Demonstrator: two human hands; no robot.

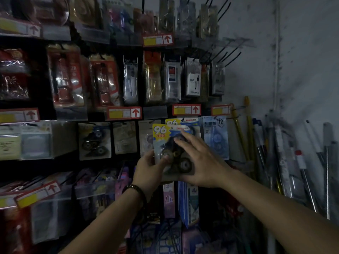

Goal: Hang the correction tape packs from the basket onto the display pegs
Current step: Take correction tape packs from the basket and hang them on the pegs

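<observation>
Obs: yellow-and-blue carded correction tape pack [162, 138] held up against the black display rack [41, 85]. The left hand [149, 168] pinches its lower left edge, thumb on front. The right hand [201, 162] lies flat over the blister, fingers [183, 143] straight. "96" packs counted: two; the second identical pack [173, 122] hangs just behind. Dark tape wheels show under the clear blister.

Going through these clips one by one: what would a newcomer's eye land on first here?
The bright yellow-and-blue correction tape pack marked 96 stands out at the centre of the dim frame. The left hand grips its lower left edge and the right hand lies flat across its front. A matching pack hangs just behind it, red-arrow price tags line the rails, and poles lean at far right.
</observation>
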